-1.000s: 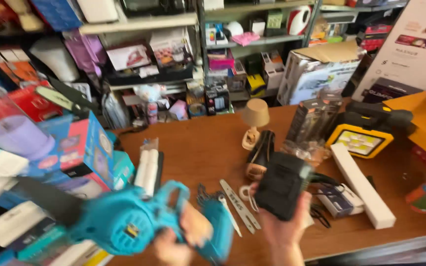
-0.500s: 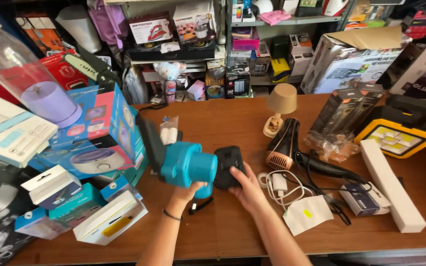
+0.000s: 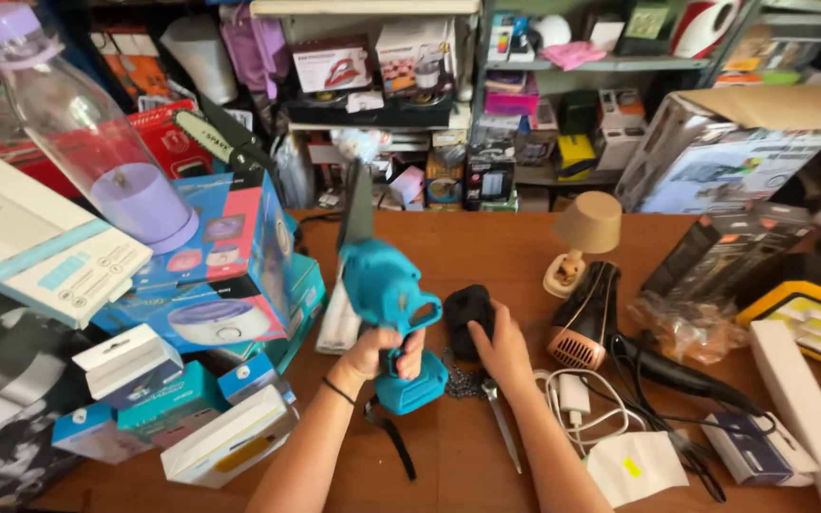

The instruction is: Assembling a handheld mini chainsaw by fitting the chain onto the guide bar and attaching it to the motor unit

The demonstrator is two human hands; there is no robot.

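My left hand (image 3: 384,350) grips the handle of a turquoise cordless mini chainsaw (image 3: 384,285), held upright above the brown table (image 3: 467,247) with its dark bar pointing away from me. My right hand (image 3: 498,348) holds a black battery pack (image 3: 468,313) just to the right of the saw's handle. A loose saw chain (image 3: 465,383) and a thin metal tool (image 3: 503,427) lie on the table below the hands. A black strap (image 3: 391,439) hangs under the saw's base.
Stacked product boxes (image 3: 211,275) crowd the table's left side. To the right lie a black hair dryer (image 3: 585,318), a small lamp (image 3: 582,237), a white charger with cable (image 3: 577,399) and a yellow work light (image 3: 810,318). Cluttered shelves (image 3: 448,104) stand behind.
The saw has turned from lying sideways to upright in my left hand. My right hand, which was bringing the battery across, now holds it beside the saw's handle. The view has shifted left.
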